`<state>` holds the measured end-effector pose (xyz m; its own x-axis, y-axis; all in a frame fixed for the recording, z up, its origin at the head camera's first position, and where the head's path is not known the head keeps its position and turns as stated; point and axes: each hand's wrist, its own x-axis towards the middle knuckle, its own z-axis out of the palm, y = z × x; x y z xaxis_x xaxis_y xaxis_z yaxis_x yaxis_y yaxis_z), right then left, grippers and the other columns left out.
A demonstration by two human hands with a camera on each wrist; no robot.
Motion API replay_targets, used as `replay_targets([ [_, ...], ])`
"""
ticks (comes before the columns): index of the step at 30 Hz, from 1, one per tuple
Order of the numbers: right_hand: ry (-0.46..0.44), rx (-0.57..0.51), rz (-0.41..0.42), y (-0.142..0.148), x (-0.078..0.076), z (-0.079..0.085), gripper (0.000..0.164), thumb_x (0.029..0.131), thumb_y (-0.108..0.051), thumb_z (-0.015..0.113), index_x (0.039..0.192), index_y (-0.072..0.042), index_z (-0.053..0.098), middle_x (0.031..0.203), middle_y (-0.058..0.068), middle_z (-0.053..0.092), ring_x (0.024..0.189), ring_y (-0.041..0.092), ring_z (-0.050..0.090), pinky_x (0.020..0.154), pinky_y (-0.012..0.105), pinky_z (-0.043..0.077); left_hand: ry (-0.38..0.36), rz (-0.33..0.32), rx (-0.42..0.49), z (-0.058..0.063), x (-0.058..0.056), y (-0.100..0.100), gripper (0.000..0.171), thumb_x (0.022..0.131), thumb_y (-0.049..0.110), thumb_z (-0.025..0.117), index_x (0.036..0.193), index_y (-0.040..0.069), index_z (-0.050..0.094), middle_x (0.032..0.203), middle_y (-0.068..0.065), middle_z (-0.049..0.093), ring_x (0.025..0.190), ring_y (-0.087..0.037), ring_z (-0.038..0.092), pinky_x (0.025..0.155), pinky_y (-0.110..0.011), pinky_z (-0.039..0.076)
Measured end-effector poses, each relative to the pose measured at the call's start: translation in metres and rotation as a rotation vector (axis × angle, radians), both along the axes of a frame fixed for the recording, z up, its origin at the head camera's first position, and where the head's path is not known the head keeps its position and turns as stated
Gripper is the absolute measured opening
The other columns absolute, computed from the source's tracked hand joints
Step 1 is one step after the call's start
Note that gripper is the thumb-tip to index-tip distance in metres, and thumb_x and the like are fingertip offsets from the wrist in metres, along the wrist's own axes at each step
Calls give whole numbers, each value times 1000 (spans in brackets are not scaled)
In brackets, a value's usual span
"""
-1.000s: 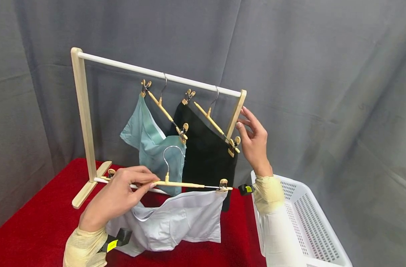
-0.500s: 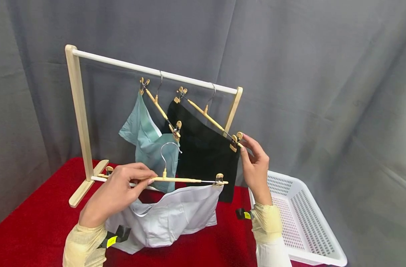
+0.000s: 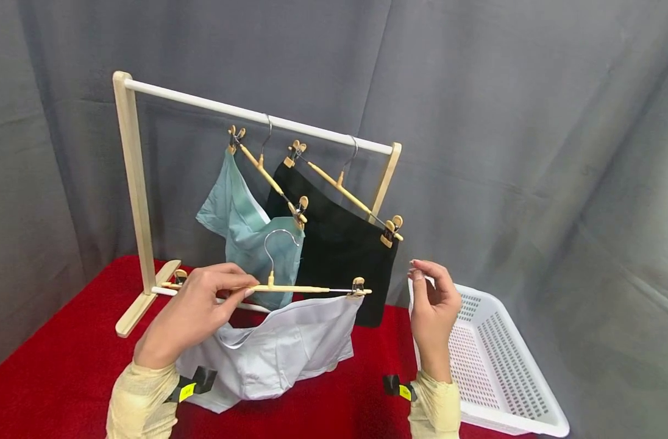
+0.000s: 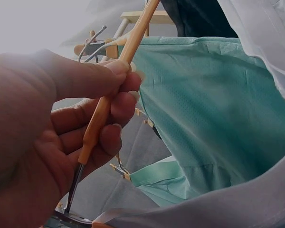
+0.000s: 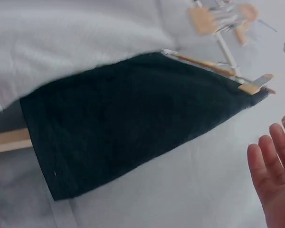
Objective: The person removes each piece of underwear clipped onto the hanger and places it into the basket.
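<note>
My left hand (image 3: 202,308) pinches the bar of a wooden clip hanger (image 3: 295,288) between thumb and fingers. White shorts (image 3: 279,360) hang from that hanger, its metal hook pointing up, in front of the rack. In the left wrist view the thumb presses on the wooden bar (image 4: 100,114). To the right, my right hand (image 3: 435,311) hovers with loosely bent fingers, holding nothing, apart from the black shorts (image 3: 339,250). Those shorts and a pair of teal shorts (image 3: 262,250) hang on clip hangers from the rack's white rail (image 3: 197,102).
A small garment rack with wooden uprights (image 3: 133,183) stands on a red cloth (image 3: 54,341). One of its feet (image 3: 147,299) shows at the left. A white perforated basket (image 3: 531,366) sits at the right, beside my right forearm. Grey curtain (image 3: 504,122) hangs behind.
My right hand went from the rack's right upright to the clip end of the black shorts' hanger, then came away down and right. My left hand keeps its hold on the hanger, slightly higher.
</note>
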<state>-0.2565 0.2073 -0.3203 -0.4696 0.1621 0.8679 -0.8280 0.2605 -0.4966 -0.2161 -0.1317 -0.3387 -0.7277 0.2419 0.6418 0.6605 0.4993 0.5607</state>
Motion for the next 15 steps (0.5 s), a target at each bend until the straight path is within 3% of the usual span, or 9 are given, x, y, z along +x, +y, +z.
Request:
replay_targets([
  [5,-1,69,37,-6,8,-6,15,85,6,53,98,10,61,92,25,59,84,29,56,83,26,49,27,16,-6,-1,-3,2,18,78,9,69,93,18,69,83,14,58,65,-4,54,56,-25,49],
  [15,-107,217,82,-27,14,-20,24,85,0,58,108,4,60,105,18,60,91,36,55,82,25,49,88,31,-43,-8,-14,4,16,80,9,67,92,19,70,82,17,57,65,-2,50,57,-23,46],
])
